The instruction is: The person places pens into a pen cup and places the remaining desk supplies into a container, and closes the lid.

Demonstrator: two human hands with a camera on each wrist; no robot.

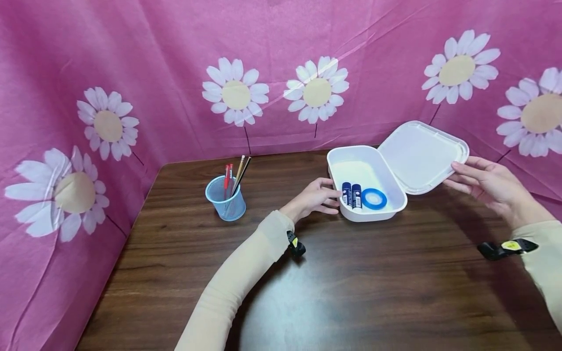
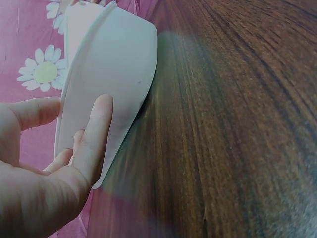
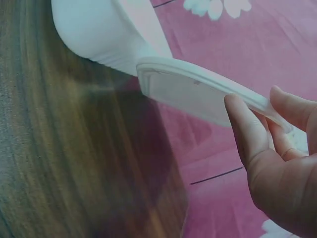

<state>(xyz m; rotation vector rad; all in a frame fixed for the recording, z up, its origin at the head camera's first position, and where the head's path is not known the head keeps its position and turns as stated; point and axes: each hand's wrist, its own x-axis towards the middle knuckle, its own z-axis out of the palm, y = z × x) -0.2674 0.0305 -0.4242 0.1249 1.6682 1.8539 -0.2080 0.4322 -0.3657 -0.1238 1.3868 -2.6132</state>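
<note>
A white plastic box (image 1: pixel 367 168) stands on the table in the head view. Inside it, two dark blue glue sticks (image 1: pixel 351 195) lie side by side, with a roll of blue tape (image 1: pixel 374 199) to their right. My left hand (image 1: pixel 317 196) touches the box's left wall with fairly straight fingers; the left wrist view shows its thumb at the rim and a finger along the outer wall (image 2: pixel 116 64). At the right, my right hand (image 1: pixel 491 187) pinches the edge of the white lid (image 3: pixel 185 91) between thumb and fingers, holding it tilted beside the box's right rim.
A light blue mesh cup (image 1: pixel 228 207) with red pens and pencils (image 1: pixel 238 173) stands left of the box. The brown wooden table (image 1: pixel 351 292) ends at the back against a pink cloth (image 1: pixel 272 29) printed with white daisies.
</note>
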